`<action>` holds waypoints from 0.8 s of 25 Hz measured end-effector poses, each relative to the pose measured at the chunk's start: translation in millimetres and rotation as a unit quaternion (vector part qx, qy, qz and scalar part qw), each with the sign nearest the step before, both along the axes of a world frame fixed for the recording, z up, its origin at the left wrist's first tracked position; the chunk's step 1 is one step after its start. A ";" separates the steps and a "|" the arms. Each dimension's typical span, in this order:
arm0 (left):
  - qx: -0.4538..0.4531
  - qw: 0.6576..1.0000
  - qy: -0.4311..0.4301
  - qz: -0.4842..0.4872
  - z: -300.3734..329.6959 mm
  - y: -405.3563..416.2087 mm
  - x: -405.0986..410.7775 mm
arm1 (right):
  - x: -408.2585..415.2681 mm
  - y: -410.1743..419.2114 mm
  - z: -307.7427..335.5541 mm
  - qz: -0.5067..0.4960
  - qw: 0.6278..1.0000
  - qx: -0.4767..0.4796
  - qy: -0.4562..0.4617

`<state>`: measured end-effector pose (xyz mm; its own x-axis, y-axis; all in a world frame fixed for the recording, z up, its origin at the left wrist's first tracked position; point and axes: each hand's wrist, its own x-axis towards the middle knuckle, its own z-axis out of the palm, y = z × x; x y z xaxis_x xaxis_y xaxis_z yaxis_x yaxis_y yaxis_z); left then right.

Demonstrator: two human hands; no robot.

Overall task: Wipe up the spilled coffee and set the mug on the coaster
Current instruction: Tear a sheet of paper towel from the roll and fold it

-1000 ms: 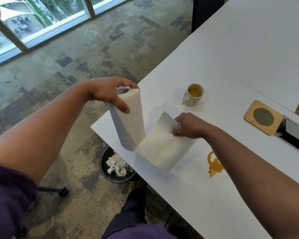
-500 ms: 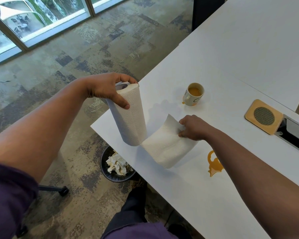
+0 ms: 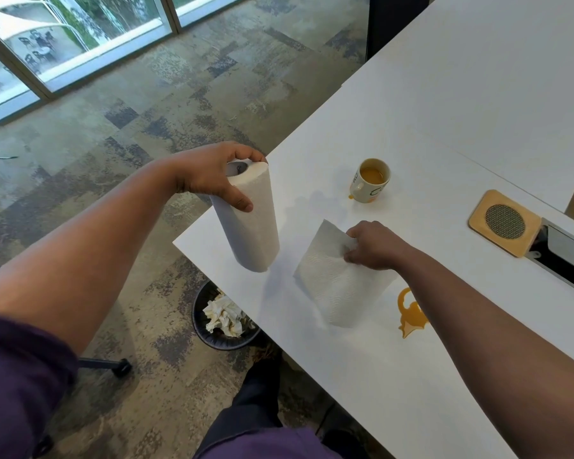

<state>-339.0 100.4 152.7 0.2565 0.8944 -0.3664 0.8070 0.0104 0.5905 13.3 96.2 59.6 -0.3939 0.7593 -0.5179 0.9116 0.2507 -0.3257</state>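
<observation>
Left hand [image 3: 212,180]: grips the paper-towel roll [image 3: 247,220] upright, steadying it.
Right hand [image 3: 373,245]: pinches a loose sheet [image 3: 338,286] beside the spill [image 3: 411,314] (unwiped).
Mug [image 3: 370,180]: on the table [image 3: 444,127], apart from the coaster [image 3: 504,221].

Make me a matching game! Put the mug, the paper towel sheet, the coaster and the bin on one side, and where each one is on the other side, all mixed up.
Things:
1. mug
2. paper towel sheet
3. coaster
4. bin

Places:
A. on the floor, partly under the table edge
B. pinched in the right hand
C. standing on the table, not on the coaster
D. by the table's cable slot, bare

Pairs: 1-C, 2-B, 3-D, 4-A
</observation>
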 end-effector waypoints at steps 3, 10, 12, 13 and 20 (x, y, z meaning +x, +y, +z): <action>0.030 0.999 0.026 0.012 -20.4 -2.4 9.4 | -1.3 1.1 5.0 -0.020 0.999 0.012 0.026; 0.109 0.990 0.058 0.066 -65.0 -23.6 29.2 | -1.4 0.4 11.4 -0.074 0.994 0.037 0.072; 0.118 0.987 0.068 0.084 -72.3 -26.7 30.2 | -1.3 0.6 12.6 -0.092 0.991 0.041 0.086; 0.121 0.986 0.069 0.092 -75.1 -27.5 30.9 | -1.1 0.6 12.7 -0.097 0.990 0.042 0.090; 0.097 0.984 0.122 0.089 -78.9 -27.1 41.2 | 0.4 -1.4 12.3 -0.110 0.987 0.049 0.104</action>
<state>-297.7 73.3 73.8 0.0149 0.9766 -0.2146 0.9203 0.0705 0.3847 13.7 94.8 71.9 -0.3038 0.8810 -0.3627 0.8636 0.0939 -0.4953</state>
